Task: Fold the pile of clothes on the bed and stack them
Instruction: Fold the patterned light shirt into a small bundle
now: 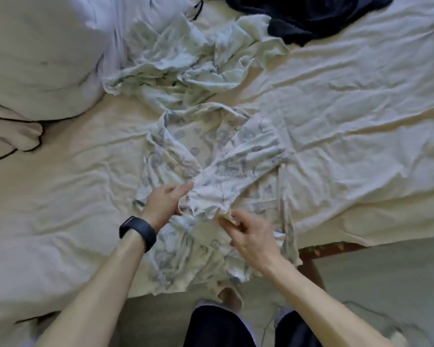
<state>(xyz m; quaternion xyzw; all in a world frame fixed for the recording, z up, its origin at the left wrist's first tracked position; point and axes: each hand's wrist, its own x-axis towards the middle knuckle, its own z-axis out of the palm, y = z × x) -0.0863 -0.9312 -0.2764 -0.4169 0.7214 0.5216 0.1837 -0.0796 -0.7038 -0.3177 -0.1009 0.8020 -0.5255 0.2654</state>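
From the head view I look down on the bed point(336, 116). A pale printed top point(178, 256) lies flat on the sheet, close to the near edge of the bed, right under my arms. Its bottom part hangs a little over the edge. One sleeve point(236, 166) is laid slanting across the middle of the top, and its end points at me.

Both hands are on the end of that sleeve. My left hand point(164, 202) pinches the left corner of the end, with its fingers on top of the cloth. My right hand point(252, 234) pinches the right corner between thumb and fingers. The two hands are near each other, with the sleeve end between them. There is a dark watch point(137, 232) on my left wrist.

Farther up the bed sits a messy pile of light clothes point(176, 63), well away from my hands. A dark cloth point(316, 21) lies behind it at the top. A big white pillow point(35, 58) is at the far left.
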